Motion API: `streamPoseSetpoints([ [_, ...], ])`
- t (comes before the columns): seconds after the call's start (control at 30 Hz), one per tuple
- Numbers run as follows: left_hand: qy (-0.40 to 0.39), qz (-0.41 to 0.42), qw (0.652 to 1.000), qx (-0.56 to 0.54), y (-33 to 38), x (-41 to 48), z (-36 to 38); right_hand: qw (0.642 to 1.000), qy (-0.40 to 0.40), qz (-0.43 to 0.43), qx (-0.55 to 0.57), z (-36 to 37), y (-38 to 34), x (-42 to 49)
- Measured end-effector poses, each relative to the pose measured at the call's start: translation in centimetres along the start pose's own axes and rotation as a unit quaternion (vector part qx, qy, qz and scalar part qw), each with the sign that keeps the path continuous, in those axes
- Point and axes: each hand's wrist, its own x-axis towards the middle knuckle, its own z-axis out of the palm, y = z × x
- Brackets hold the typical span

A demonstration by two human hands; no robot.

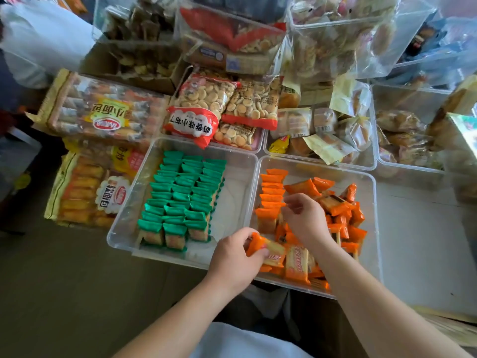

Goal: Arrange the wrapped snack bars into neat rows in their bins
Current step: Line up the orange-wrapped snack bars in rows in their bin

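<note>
Orange snack bar (267,248) pinched in left hand (232,258) over bin (371,254).

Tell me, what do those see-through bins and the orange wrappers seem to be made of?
Bins: probably rigid clear plastic; contents show through, rims catch light. Orange wrappers: seemingly thin glossy plastic film; shiny highlights, crimped ends, clear middle showing the bar.

Rowed bars (180,192) in left bin (237,192), loose bars (302,188) in right bin (373,228).
</note>
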Motion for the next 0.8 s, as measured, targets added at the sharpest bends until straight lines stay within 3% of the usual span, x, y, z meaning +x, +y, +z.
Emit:
streamPoseSetpoints([
  [0.13,-0.007,-0.043,0.992,-0.115,-0.1,0.1,-0.4,0.991,-0.117,-0.012,0.061,-3.4,-1.7,-2.9],
  [0.23,-0.033,-0.085,0.966,-0.242,1.4,-0.1,-1.3,0.976,-0.206,0.009,0.071,-5.7,-2.3,-5.0],
  [0.4,-0.061,-0.089,0.956,-0.273,2.7,-0.1,-1.4,0.963,-0.183,0.064,0.186,-7.1,-1.4,-6.6],
  [0.47,-0.063,-0.073,0.974,-0.204,2.0,0.3,-1.0,0.966,-0.143,0.073,0.201,-7.4,-0.9,-6.7],
  [0.57,-0.060,0.016,0.995,0.082,1.2,0.8,-1.5,0.977,-0.085,0.082,0.177,-8.0,-0.1,-7.0],
  [0.67,-0.150,0.081,0.940,0.296,1.5,1.0,-1.4,0.976,-0.081,0.090,0.182,-8.8,0.2,-7.8],
  [0.8,-0.222,0.075,0.863,0.448,2.7,0.6,0.4,0.962,-0.112,0.119,0.219,-9.3,0.0,-8.6],
])
